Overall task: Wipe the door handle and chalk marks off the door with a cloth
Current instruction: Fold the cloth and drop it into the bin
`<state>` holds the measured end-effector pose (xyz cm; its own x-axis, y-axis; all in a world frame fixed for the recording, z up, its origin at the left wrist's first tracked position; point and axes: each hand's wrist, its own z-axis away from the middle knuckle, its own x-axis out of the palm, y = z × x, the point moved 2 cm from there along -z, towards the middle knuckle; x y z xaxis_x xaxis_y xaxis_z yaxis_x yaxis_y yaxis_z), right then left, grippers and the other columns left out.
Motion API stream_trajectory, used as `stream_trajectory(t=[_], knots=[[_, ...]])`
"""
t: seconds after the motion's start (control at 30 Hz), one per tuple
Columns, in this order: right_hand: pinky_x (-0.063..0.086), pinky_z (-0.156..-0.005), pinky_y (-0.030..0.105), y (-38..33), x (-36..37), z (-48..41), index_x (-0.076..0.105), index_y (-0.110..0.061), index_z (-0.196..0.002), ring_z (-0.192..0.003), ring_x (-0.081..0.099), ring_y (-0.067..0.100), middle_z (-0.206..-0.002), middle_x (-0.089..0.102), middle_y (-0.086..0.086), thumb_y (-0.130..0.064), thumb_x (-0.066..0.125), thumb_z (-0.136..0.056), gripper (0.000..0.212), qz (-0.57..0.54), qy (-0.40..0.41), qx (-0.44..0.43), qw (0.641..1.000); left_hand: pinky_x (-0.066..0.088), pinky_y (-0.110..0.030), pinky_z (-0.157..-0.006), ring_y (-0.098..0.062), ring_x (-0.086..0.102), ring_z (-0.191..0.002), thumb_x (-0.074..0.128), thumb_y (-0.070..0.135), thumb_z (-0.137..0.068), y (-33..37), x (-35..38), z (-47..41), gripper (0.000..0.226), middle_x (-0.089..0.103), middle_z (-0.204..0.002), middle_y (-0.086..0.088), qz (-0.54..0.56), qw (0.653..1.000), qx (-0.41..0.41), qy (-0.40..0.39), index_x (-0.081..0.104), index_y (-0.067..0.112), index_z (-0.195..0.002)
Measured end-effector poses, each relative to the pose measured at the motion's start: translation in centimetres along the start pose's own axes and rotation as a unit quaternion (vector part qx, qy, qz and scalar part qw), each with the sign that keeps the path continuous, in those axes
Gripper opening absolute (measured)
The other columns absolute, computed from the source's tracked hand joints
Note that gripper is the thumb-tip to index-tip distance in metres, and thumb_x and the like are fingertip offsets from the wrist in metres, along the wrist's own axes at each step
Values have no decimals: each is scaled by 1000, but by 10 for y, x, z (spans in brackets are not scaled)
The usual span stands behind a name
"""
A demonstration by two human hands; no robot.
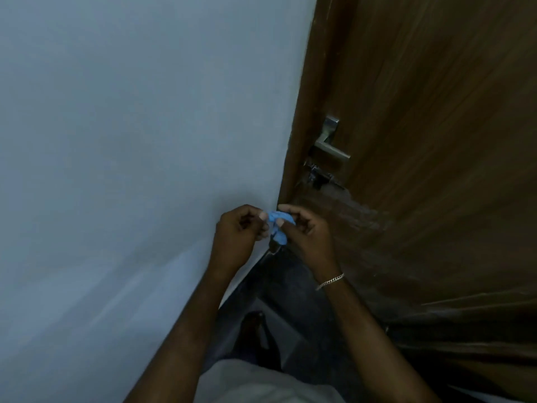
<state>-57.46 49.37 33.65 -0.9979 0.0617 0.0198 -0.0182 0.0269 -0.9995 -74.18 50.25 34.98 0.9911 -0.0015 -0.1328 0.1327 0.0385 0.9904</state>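
Pale blue-grey wall (pixel 130 141) takes up the left of what we see, and a dark brown wooden door (pixel 436 141) with its frame (pixel 305 112) takes up the right. On the door near its left edge sits a silver lever door handle (pixel 331 148), and just under it a small metal bolt (pixel 319 174). Below and to the right of the bolt, pale chalk marks (pixel 359 210) smear the wood.

We hold a small blue cloth (pixel 277 222) in front of us, bunched up between both hands, low against the line where wall meets frame and well below the handle. It touches neither the handle nor the marks. Our left hand (pixel 236 237) pinches the cloth's left end between thumb and curled fingers. Our right hand (pixel 308 234) has its fingers curled over the cloth's top and right side, so both hands are closed on the same piece of fabric, close together. A thin chain bracelet (pixel 331 281) circles the right wrist.

Beneath the forearms we see dim grey floor (pixel 293 303), and at the bottom edge a bit of our white shirt (pixel 261 385).
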Motion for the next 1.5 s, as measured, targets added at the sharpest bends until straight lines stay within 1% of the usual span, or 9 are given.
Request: stream_trajectory(t=[0.17, 0.3, 0.4, 0.67, 0.8, 0.87, 1.0, 1.13, 1.5], knots=[[54, -61, 20, 1, 25, 43, 75, -4, -93, -75, 69, 10, -85, 75, 2, -14, 72, -91, 10, 23, -40, -16, 999, 63, -30, -73, -25, 77, -78, 61, 28, -100, -2, -28, 73, 39, 76, -80, -15, 87, 992, -52, 81, 67, -9, -88], [58, -63, 27, 4, 60, 82, 73, -6, -103, -87, 72, 18, -98, 75, 4, -13, 67, -94, 13, 12, -111, -1, 994, 63, -43, -79, -33, 77, -83, 68, 14, -95, -11, -63, 127, 26, 73, -82, -18, 129, 981, -64, 132, 54, 3, -77], [60, -64, 33, 3, 91, 108, 71, -7, -111, -93, 72, 23, -109, 73, 5, -4, 65, -94, 18, 7, -176, 4, 984, 63, -48, -81, -31, 76, -92, 67, 2, -93, -21, -94, 164, 16, 72, -97, -22, 97, 977, -64, 179, 52, 7, -92], [61, -70, 28, -4, 182, 171, 68, -21, -121, -97, 70, 17, -112, 71, -1, -3, 74, -85, 40, 49, -328, -3, 943, 63, -31, -73, -18, 70, -98, 75, 4, -86, -39, -168, 261, 18, 71, -103, -2, 54, 959, -62, 270, 70, 15, -99], [57, -57, 28, 5, 233, 218, 76, -19, -100, -74, 70, 18, -88, 73, 0, -20, 73, -90, 10, 87, -387, -15, 918, 58, -29, -64, -21, 71, -72, 78, 14, -86, -56, -210, 320, 10, 74, -81, -10, 21, 930, -78, 357, 73, 8, -91], [58, -56, 30, 12, 261, 247, 76, -13, -92, -68, 67, 19, -80, 71, 2, -26, 68, -94, 15, 103, -408, -18, 907, 58, -26, -69, -19, 74, -75, 79, 17, -87, -67, -234, 352, 11, 76, -82, -6, 0, 917, -91, 388, 75, 7, -90], [62, -61, 34, 37, 315, 304, 70, -10, -96, -77, 72, 19, -94, 70, -1, -14, 65, -96, 7, 95, -458, 51, 882, 61, -28, -78, -16, 74, -90, 76, 11, -87, -99, -280, 419, 21, 77, -96, -1, 0, 904, -155, 398, 73, 17, -107], [62, -69, 34, 72, 366, 356, 73, -7, -97, -86, 73, 22, -100, 72, 3, 9, 61, -87, 22, 133, -490, 107, 855, 62, -31, -78, -18, 74, -90, 74, 0, -82, -138, -320, 479, 28, 75, -91, 2, 5, 895, -212, 393, 72, 25, -95], [58, -90, 40, 191, 472, 466, 73, -5, -110, -102, 68, 28, -110, 72, 14, 6, 71, -75, 37, 309, -571, 150, 746, 59, -34, -85, -22, 69, -88, 70, -6, -85, -290, -376, 571, 14, 75, -96, -11, 35, 828, -350, 437, 75, 5, -91]])
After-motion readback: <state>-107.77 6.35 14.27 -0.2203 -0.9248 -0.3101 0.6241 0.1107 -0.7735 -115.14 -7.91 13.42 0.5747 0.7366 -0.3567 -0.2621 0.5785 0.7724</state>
